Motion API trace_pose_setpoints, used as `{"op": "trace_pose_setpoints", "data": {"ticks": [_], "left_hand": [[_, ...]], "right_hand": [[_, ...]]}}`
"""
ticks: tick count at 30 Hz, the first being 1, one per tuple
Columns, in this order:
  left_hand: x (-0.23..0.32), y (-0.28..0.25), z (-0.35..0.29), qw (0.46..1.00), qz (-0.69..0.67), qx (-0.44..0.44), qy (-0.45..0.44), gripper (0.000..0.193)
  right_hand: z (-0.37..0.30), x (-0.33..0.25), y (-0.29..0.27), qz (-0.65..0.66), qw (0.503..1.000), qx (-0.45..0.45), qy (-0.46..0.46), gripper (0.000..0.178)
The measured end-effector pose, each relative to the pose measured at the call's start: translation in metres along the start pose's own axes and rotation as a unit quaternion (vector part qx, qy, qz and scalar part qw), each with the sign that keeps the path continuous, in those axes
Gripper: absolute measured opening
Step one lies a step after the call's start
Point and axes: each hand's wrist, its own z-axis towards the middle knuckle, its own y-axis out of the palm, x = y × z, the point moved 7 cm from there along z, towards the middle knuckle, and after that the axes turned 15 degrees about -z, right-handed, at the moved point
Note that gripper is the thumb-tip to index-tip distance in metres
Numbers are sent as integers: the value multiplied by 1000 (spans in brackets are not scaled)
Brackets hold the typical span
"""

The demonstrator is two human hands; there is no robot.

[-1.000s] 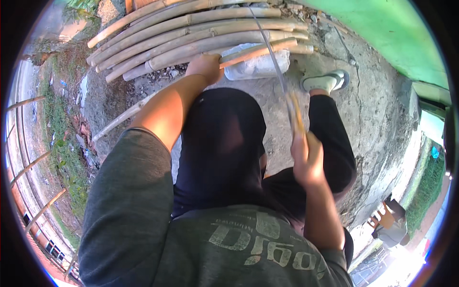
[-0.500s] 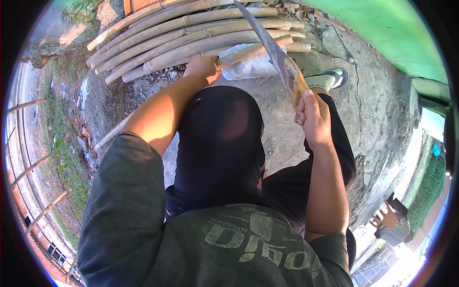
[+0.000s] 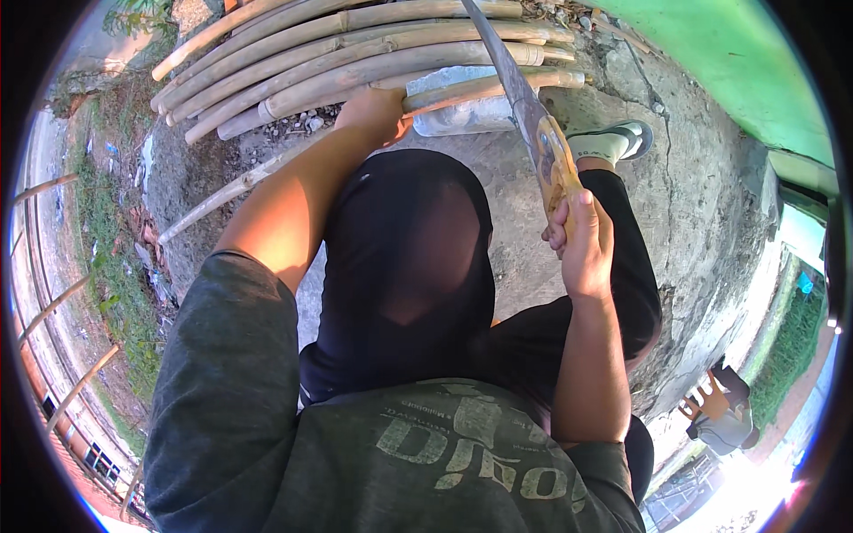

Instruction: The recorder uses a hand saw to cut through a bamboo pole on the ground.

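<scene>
My left hand [image 3: 373, 114] is closed around a bamboo pole [image 3: 240, 184], just beyond my left knee. This pole slants from the lower left up to the right, across a whitish block [image 3: 471, 118]. My right hand [image 3: 582, 235] is wrapped around the yellowish wooden handle of a handsaw [image 3: 511, 75], thumb pointing up along the handle. The saw's long grey blade points away from me and passes in front of the pole, to the right of the block's middle. Whether its teeth touch the bamboo I cannot tell.
Several more bamboo poles [image 3: 311, 67] lie side by side beyond my left hand. My sandalled foot [image 3: 622, 142] rests on cracked concrete [image 3: 702, 240]. A green wall [image 3: 711, 53] rises at the far right. Another person [image 3: 724, 413] is at the lower right.
The pole under my left hand has turned, its left end swinging away from me and its right part lying flatter. My right hand and the saw have shifted slightly toward me.
</scene>
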Motion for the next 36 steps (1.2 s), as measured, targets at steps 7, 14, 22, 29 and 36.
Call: {"op": "trace_pose_setpoints", "data": {"ticks": [7, 14, 22, 29, 36], "left_hand": [[1, -2, -3, 1000, -14, 22, 11, 26], [0, 1, -1, 1000, 9, 4, 0, 32], [21, -6, -13, 996, 9, 81, 47, 43], [21, -4, -7, 999, 18, 30, 18, 41], [20, -4, -9, 996, -8, 75, 38, 39]], "right_hand": [[-6, -10, 11, 13, 1000, 2, -21, 52], [-4, -7, 7, -21, 1000, -12, -19, 51], [-2, -12, 12, -10, 1000, 1, 3, 51], [-8, -10, 17, -141, 988, -5, -61, 47], [-15, -24, 33, -203, 974, -5, -99, 38]]}}
